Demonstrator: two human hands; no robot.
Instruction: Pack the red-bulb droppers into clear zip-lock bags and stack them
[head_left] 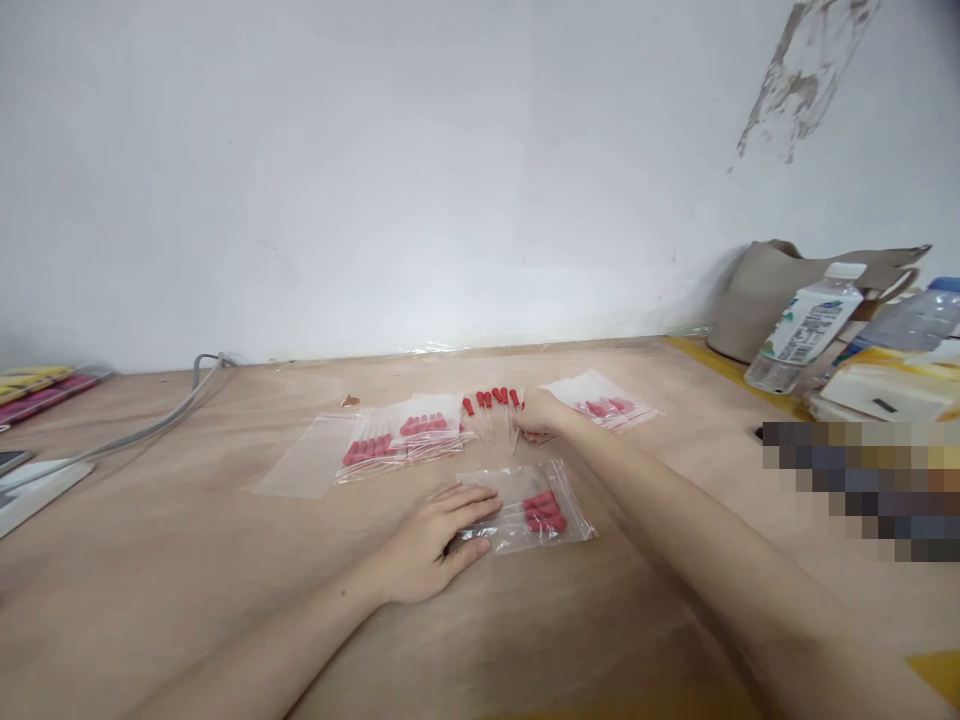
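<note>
a: where's the nearest clear bag (510, 482)?
b: on the wooden table (225, 560), with several red-bulbed droppers inside. take it as the clock's centre.
a: and the left hand (435, 535)?
b: between eight and nine o'clock, laid on the bag's end, fingers stretched out and parted.
a: the right hand (541, 412)?
b: at twelve, fingers curled, just beside the loose droppers (487, 399). i can't tell whether it grips one.
a: those droppers?
b: between eleven and twelve, in a row, red bulbs away from us.
a: other bags?
b: filled bags (431, 408) at ten, another bag (581, 387) at one.
</note>
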